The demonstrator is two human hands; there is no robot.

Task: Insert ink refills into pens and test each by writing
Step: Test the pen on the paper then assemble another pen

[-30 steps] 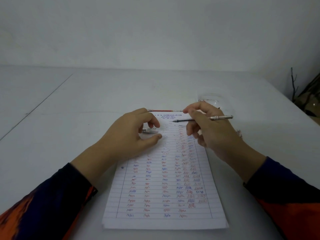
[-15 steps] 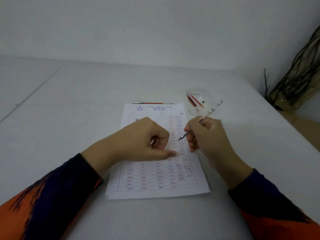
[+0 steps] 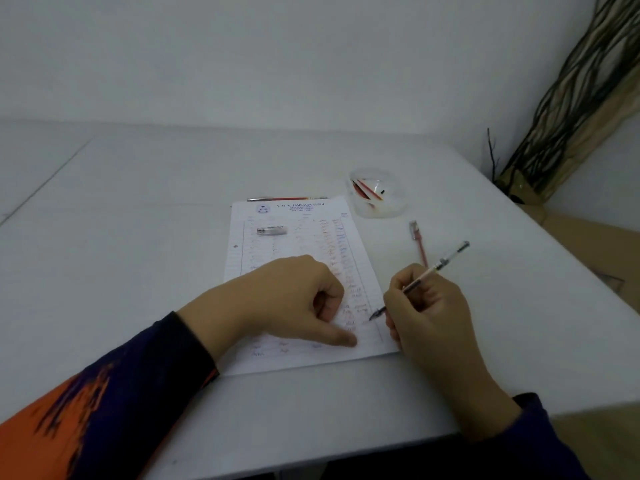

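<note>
Paper (image 3: 298, 216) nearly filled with test marks; right hand (image 3: 429, 313) grips pen (image 3: 420, 278) writing, left hand (image 3: 291, 299), loosely fisted, steadies sheet; refills (image 3: 367, 190) remain.

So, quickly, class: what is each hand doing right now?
Left hand: loosely curled, holding nothing visible, pressing the paper down.
Right hand: closed on the pen, tip at the paper.

paper (image 3: 298, 244) on table (image 3: 138, 237), cap (image 3: 272, 231) on it, container (image 3: 377, 197) right behind.
</note>
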